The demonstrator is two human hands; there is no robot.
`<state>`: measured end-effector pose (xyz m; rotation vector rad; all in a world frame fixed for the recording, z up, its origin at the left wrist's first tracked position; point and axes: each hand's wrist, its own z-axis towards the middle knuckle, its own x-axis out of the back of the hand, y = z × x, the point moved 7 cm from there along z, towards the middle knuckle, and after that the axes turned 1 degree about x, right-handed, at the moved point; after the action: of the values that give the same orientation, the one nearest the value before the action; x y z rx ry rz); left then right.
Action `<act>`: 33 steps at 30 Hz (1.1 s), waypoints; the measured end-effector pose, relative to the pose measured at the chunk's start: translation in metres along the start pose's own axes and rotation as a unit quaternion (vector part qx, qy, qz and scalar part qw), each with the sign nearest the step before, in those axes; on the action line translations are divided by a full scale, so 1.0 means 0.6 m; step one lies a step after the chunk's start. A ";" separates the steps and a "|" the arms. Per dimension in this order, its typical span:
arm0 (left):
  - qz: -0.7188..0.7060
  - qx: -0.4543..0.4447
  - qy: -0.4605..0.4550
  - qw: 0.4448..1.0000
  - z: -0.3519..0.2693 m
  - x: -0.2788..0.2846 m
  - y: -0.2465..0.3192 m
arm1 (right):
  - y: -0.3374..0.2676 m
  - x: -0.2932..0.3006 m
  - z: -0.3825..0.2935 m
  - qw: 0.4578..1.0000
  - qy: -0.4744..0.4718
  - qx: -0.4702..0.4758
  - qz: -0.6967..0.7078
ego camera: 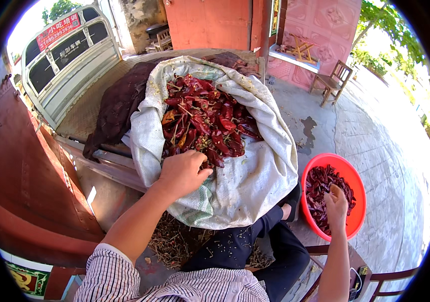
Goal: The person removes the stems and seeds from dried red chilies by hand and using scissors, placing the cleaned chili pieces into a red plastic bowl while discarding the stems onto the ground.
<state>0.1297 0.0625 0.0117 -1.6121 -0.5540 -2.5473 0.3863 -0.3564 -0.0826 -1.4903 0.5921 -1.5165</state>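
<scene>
A white woven sack point(267, 166) with rolled-down edges lies before me, full of dried red chili peppers point(196, 120) with pale stems and loose seeds among them. My left hand point(185, 171) is at the near-left side of the pile, fingers curled against the peppers. Whether it grips one is hidden. On the right, my right hand point(336, 205) hangs over a red plastic basin point(358, 204) that holds dark red chili pieces point(320, 185). Its fingers point down towards them, and their tips are partly hidden.
Behind the sack is a truck bed point(83, 102) with a dark cloth bundle point(120, 94). Chili stems point(173, 238) litter the ground by my legs. A rusty red metal panel point(30, 162) stands at left. A wooden chair point(332, 81) is beyond the basin on the concrete.
</scene>
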 end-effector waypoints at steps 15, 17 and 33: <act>-0.281 -0.021 0.021 0.959 -0.085 0.073 0.007 | -0.278 -0.208 -0.165 0.944 -0.206 0.220 0.131; -0.287 -0.060 -0.023 0.956 -0.087 0.069 0.037 | -0.337 -0.227 -0.183 0.922 -0.199 0.309 0.120; 0.066 -0.138 -0.070 0.986 0.038 -0.044 0.023 | -0.263 -0.308 -0.232 0.881 -0.340 0.015 0.328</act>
<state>0.1647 0.0539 0.0004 -1.8561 -0.0974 -2.5138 0.1873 -0.1600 -0.0695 -1.4643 0.5510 -0.4276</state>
